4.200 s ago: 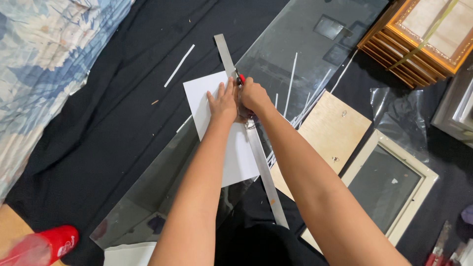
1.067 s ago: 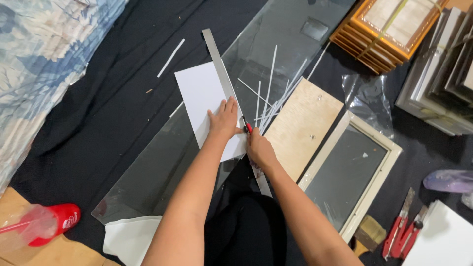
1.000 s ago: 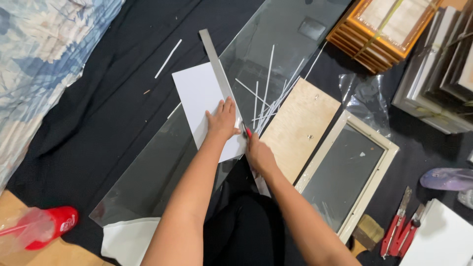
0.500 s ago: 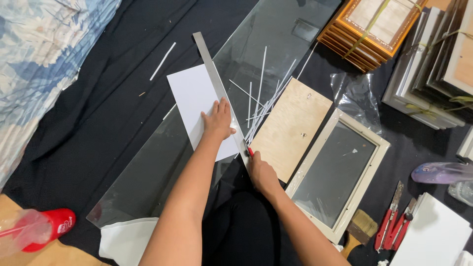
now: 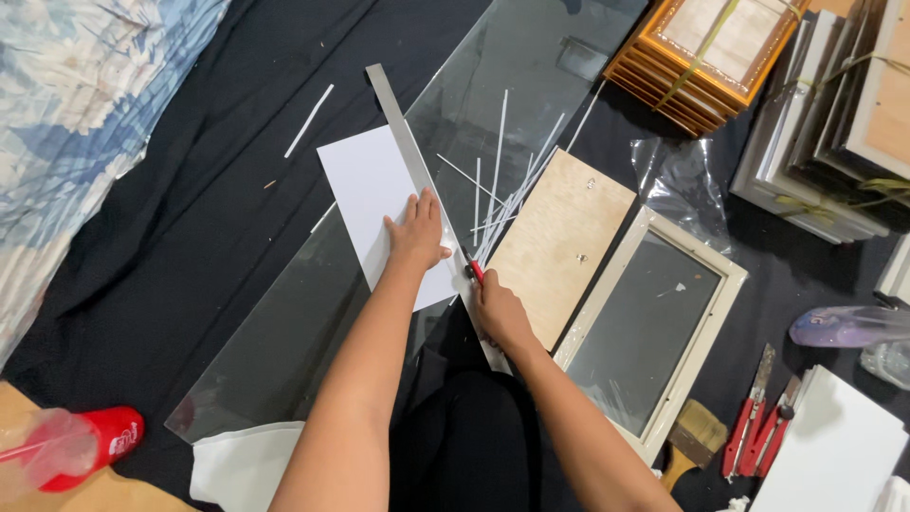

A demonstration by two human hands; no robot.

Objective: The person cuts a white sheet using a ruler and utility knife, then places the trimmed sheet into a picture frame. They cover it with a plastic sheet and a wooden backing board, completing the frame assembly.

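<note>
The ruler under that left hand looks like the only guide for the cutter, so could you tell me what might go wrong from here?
1. The left hand presses the ruler with fingertips near the edge that the red cutter in the right hand runs along; a slip could nick them.
2. The ruler lies on smooth glass and paper, so it may slide and skew the line.
3. Loose glass strips beside the cut could prick a hand.

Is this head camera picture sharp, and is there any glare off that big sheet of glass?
Head view: mostly sharp and evenly lit; the left hand and right hand show crisp edges. The glass sheet carries a pale sheen near the top, no harsh glare. The plastic bottle at the lower left corner looks soft.
</note>
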